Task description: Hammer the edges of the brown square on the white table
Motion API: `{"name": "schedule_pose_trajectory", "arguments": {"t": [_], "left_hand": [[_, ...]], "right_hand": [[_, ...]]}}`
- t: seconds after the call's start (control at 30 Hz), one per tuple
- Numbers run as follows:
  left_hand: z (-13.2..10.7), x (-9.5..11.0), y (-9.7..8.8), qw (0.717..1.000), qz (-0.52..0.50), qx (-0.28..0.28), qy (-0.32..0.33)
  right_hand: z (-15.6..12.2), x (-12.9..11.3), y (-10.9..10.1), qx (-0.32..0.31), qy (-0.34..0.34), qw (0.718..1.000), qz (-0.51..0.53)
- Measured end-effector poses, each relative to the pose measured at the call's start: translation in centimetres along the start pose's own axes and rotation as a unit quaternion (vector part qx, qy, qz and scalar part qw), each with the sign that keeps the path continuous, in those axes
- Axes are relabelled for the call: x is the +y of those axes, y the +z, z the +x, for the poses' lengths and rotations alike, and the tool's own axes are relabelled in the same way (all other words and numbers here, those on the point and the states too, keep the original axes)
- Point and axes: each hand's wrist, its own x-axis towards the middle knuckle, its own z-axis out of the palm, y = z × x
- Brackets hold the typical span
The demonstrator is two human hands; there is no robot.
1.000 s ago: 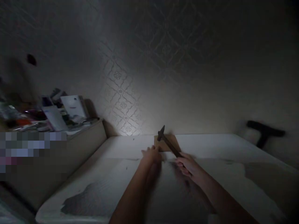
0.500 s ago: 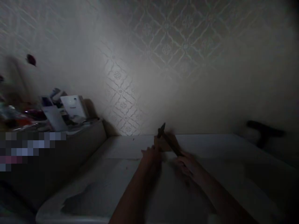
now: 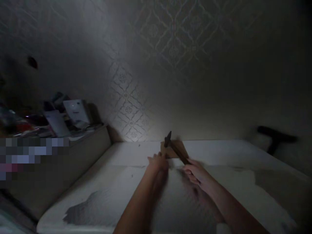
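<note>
My right hand is wrapped round the handle of a hammer. The dark hammer head is over a flat brown piece, perhaps wood or cardboard, that lies on the white tabletop close to the wall. At the lower left corner of this brown piece is my left hand, its fingers bent and close together. Dim light and the hand itself hide what those fingers grip, if anything.
A patterned wall rises behind the tabletop. On the left, a cabinet carries a white box and assorted clutter. A dark T-shaped object stands at the right. Grey worn patches mark the tabletop.
The hammer head has dipped slightly toward the brown piece. Light has shifted: the wall is darker, the tabletop and hands brighter. My left hand has stayed in place.
</note>
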Motion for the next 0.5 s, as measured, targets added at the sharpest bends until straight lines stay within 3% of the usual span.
{"name": "schedule_pose_trajectory", "arguments": {"t": [0.5], "left_hand": [[-0.09,-0.05,-0.04,1.000,-0.004,0.000,-0.001]], "right_hand": [[0.34,0.26,-0.27,0.000,-0.025,1.000,0.008]]}}
